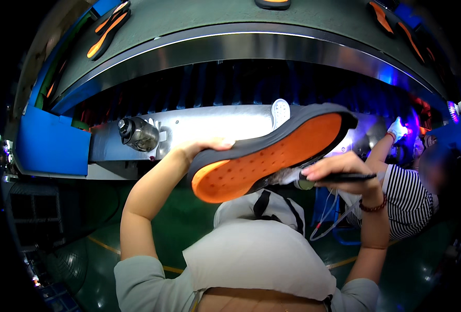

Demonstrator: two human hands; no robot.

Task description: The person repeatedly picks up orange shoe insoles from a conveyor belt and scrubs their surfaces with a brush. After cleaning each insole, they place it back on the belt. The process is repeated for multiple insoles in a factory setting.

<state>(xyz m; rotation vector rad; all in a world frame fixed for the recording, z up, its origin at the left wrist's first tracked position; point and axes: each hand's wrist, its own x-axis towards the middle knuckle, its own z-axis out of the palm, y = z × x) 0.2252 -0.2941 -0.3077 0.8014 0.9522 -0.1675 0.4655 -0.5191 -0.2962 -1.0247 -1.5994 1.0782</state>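
A large shoe sole [272, 156], orange on its face with a thick black sidewall, is held up tilted in front of me. My left hand [213, 145] grips its far edge near the lighter orange end, with the thumb along the black side. In my right hand [339, 167] is a brush [347, 178] with a dark handle. Its whitish bristles meet the near edge of the sole around the middle. Small dark dots mark the orange face. My right fingers partly cover the handle.
A metal shelf [220, 122] runs ahead, bearing a dark clear bottle [139, 136] and a white perforated piece [280, 113]. Above it, a green conveyor belt [204, 18] carries several orange-and-black soles [108, 36]. At right sits a co-worker in a striped top [410, 200], one gloved hand [397, 128] at the shelf.
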